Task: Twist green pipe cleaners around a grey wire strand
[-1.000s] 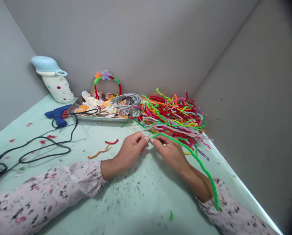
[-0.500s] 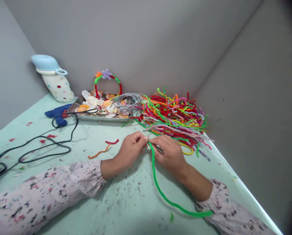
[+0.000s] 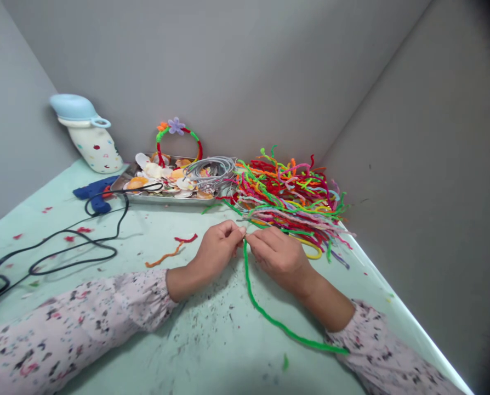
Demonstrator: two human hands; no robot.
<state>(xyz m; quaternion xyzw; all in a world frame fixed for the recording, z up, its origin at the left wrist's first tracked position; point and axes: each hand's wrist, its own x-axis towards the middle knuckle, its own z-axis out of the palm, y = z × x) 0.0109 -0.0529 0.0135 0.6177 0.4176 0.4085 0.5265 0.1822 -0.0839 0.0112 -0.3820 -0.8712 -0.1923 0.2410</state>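
A long green pipe cleaner (image 3: 265, 314) hangs from the fingertips of both hands and curves down to the right, its free end by the right sleeve. My left hand (image 3: 219, 247) is closed, thumb and forefinger pinching the upper end. Close against it, my right hand (image 3: 278, 253) is closed too, its fingertips at the same spot. What exactly lies between the fingertips is mostly covered. Behind the hands lies a heap of pipe cleaners (image 3: 286, 192) in many colours.
A metal tray (image 3: 175, 201) of seashells holds a coil of grey wire (image 3: 212, 170) and a flowered hoop (image 3: 199, 145). At the left are a blue glue gun (image 3: 99, 192), a black cord (image 3: 115, 236) and a white bottle (image 3: 95, 145). An orange-red scrap (image 3: 166, 254) lies nearby.
The pipe cleaner's hanging part has swung a little to the left. My right hand has turned slightly, and both hands stay pinched together.
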